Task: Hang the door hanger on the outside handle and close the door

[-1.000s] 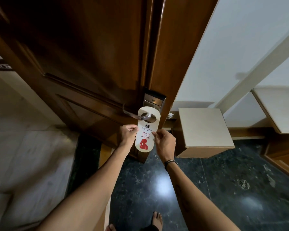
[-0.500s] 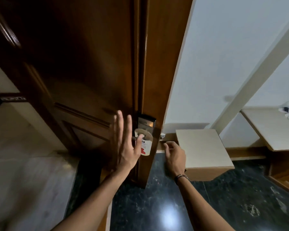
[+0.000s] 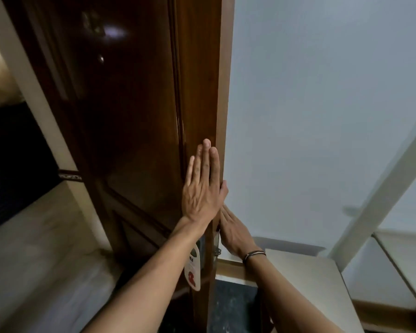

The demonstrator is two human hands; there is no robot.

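The dark glossy wooden door (image 3: 135,140) is seen edge-on. The left hand (image 3: 202,188) is laid flat, fingers extended, on its outer face; the right hand (image 3: 233,230) (wristband visible) is pressed open against the inner side. The white card door hanger with red figure (image 3: 193,269) hangs below the left forearm, its handle hidden.

Flat hands (image 3: 202,188) press door (image 3: 135,116); hanger (image 3: 193,270) hangs.
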